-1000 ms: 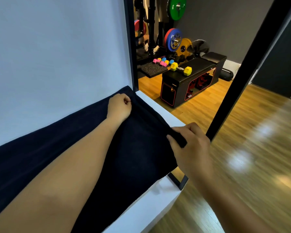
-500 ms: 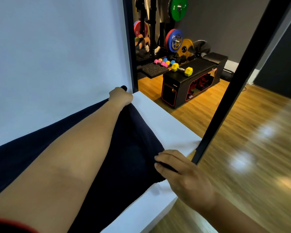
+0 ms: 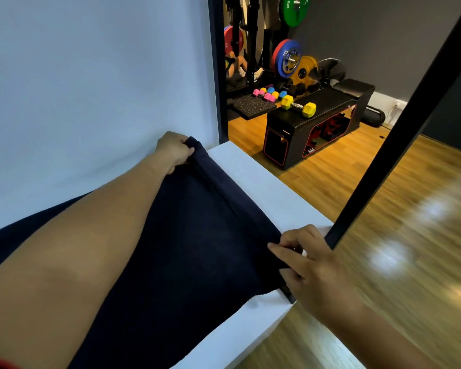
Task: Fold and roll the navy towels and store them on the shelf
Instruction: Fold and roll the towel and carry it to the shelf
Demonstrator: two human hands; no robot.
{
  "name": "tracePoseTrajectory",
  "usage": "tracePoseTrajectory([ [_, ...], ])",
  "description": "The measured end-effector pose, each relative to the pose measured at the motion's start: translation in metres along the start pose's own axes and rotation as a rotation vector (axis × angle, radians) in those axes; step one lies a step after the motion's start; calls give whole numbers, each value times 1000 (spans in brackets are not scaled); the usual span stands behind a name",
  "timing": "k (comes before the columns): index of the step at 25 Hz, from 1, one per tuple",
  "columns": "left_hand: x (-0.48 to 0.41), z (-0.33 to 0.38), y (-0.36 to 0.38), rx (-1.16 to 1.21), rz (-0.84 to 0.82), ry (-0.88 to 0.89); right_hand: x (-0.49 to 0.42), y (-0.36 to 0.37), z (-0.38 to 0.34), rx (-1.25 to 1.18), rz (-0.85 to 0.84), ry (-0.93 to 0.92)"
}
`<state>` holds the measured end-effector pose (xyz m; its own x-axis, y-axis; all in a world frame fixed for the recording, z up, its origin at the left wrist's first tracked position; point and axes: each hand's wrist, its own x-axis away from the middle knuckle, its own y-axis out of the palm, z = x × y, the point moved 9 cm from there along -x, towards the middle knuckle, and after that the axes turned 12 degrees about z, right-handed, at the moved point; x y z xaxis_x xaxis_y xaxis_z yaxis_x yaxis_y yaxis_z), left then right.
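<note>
At about 11 o'clock the left hand (image 3: 172, 151) curls its fingers round the far end of the rolled edge of the navy towel (image 3: 197, 249), close to the white wall (image 3: 91, 89). The towel lies spread on the white platform (image 3: 264, 190), its roll running diagonally between both hands. At 4 o'clock the right hand (image 3: 312, 259) pinches the roll's near end, just beside a slanted black post (image 3: 378, 171). At 1 o'clock a yellow dumbbell (image 3: 298, 106) rests on a black bench (image 3: 328, 101).

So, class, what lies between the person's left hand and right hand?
Head view: the turned-over edge of the navy towel runs from the left hand to the right hand, and each hand grips one end.
</note>
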<state>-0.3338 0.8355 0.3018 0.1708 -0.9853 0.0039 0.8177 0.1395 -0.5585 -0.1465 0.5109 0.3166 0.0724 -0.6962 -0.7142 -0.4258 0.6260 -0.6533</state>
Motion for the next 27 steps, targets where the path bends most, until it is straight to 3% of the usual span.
tracePoseTrajectory([
  [2,1,5,-3,-309,73,264,4,-2,-6,78,22,-92],
  [5,11,17,-6,-451,212,558,17,-3,-11,166,14,-82],
  [7,31,46,-1,-599,263,988,22,-6,-17,136,-9,36],
  [9,53,53,21,-711,99,1434,11,-10,-18,84,-48,208],
  [10,53,49,26,-743,5,1473,2,-10,-13,87,-86,328],
  [13,27,39,21,-709,-126,1141,-9,-4,19,42,-185,704],
  [16,12,40,21,-719,-208,1047,4,-4,38,-47,-177,948],
  [22,15,49,38,-829,-582,1057,16,-1,21,16,-193,963],
  [25,15,52,41,-946,-631,1138,9,-2,19,-11,-201,952],
  [27,17,60,38,-1022,-531,1284,0,-6,18,36,-162,888],
])
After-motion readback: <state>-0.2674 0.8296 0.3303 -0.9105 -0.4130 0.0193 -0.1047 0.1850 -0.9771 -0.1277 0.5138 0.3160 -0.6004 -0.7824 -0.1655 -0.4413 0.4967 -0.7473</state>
